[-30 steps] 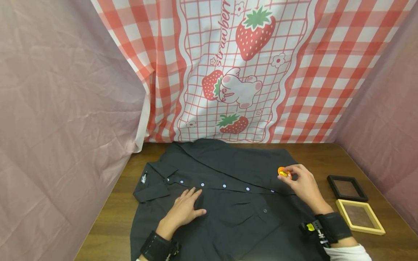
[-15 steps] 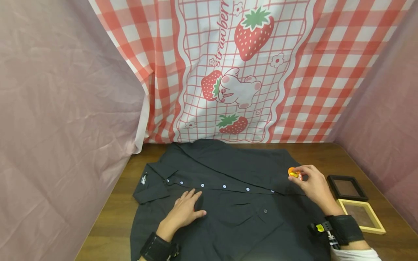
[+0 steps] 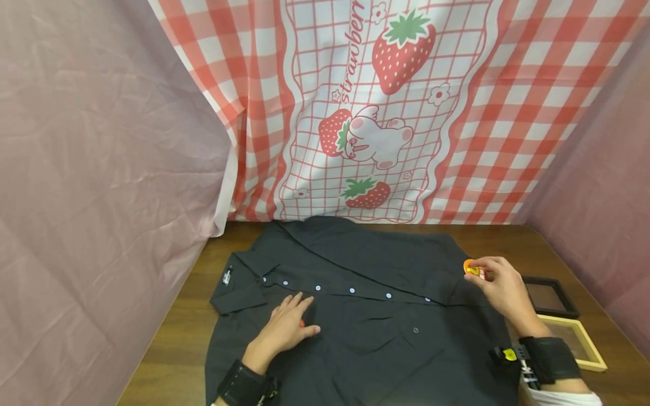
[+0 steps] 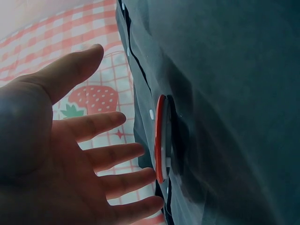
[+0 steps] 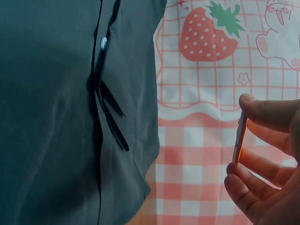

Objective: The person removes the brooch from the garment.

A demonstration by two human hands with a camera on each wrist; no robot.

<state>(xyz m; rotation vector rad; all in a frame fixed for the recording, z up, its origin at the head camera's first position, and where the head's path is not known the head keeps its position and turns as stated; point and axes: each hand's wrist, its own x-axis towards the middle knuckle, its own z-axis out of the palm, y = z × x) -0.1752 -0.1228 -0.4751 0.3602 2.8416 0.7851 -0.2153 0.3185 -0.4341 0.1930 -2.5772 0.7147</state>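
Your right hand [image 3: 504,286] pinches an orange disc [image 3: 472,270] by its edges, while your left hand [image 3: 284,326] spreads its straightened fingers beside a red disc [image 4: 160,138].

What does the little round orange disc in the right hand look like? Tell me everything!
The small, thin, round orange disc looks hard, maybe plastic or metal. Its front shows a yellow patch with some white and red, too small to make out as a picture. Edge-on in the right wrist view, it is slim, with one pale side and one orange side. The bare right hand pinches it between thumb and fingers, lifted clear of the dark cloth shirt, its front facing the head camera.
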